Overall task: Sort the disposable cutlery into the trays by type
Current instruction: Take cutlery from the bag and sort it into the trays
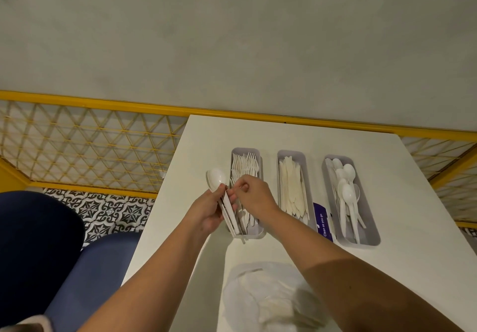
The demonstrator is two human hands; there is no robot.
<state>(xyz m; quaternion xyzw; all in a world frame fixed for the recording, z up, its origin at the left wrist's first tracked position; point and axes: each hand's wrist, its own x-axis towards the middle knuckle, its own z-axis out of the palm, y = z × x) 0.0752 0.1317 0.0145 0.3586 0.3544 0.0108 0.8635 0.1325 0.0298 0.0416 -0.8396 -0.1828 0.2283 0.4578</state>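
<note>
Head view: left hand (pixel 206 211) grips a bundle of spoons (pixel 221 197) beside the fork tray (pixel 260 231). Right hand (pixel 254 194) pinches one piece from the bundle. Knife tray (pixel 281 154) centre, spoon tray (pixel 371 238) right.

Warm, kinda dim indoor light is falling from above, giving everything a yellowish cast. The arms are throwing soft shadows across the bench (pixel 402 202). The wide-angle lens is bending the edges hard, and the near foreground is looking soft.
</note>
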